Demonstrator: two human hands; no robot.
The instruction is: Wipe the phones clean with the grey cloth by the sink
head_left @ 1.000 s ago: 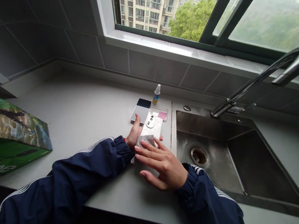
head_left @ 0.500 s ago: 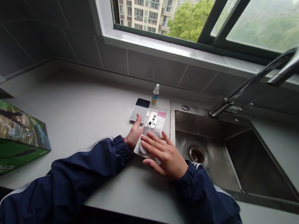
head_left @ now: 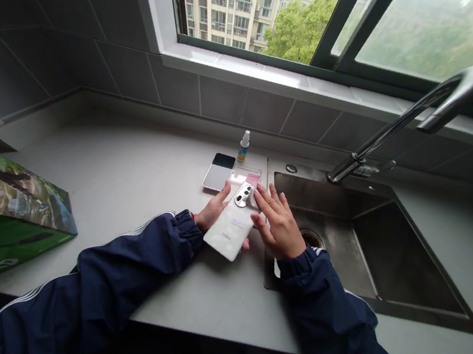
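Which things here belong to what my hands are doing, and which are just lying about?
In hand:
phone, in the left hand
cloth, mostly hidden under the right hand

Apparently lying about:
other phone
clear case
bottle, possibly related
box

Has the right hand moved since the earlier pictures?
Yes: judged against the sink drain, the right hand has shifted forward and rightward, now nearer to it.

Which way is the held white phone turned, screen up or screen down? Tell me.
Back up, so screen down: the white phone in the left hand shows its camera module and OPPO lettering.
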